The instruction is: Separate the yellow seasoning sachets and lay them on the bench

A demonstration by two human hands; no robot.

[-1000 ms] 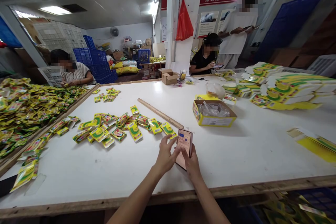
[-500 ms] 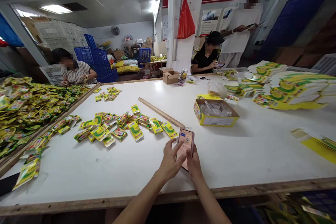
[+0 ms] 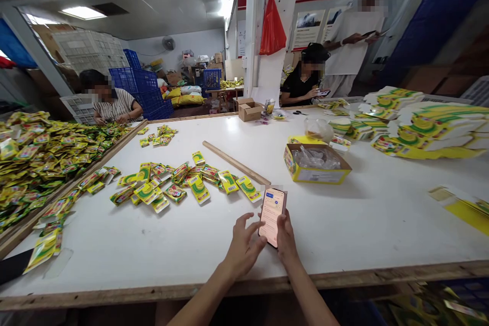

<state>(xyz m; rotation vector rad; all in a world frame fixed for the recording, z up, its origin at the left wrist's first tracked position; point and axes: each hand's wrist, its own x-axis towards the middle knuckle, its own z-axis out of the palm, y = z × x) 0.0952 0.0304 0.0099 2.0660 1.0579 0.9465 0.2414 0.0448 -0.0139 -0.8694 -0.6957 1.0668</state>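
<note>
My right hand (image 3: 286, 238) is wrapped round a pink smartphone (image 3: 272, 214) with its screen lit, held just above the white table (image 3: 153, 244). Beside it on the left, my left hand (image 3: 242, 244) has its fingers spread, and the fingertips reach toward the phone's lower left edge. Just beyond the phone lie several yellow-green sachets (image 3: 179, 183) and a wooden stick (image 3: 236, 163).
An open yellow carton (image 3: 316, 165) with plastic bags stands to the right. Flat yellow cartons (image 3: 424, 127) are stacked far right. A big sachet heap (image 3: 42, 153) fills the left tray. One person (image 3: 109, 104) sits at the left; two more people (image 3: 332, 69) are at the far side.
The phone has tilted more upright and shifted slightly right in my right hand. My left hand dropped lower and off the screen, fingers still spread.
</note>
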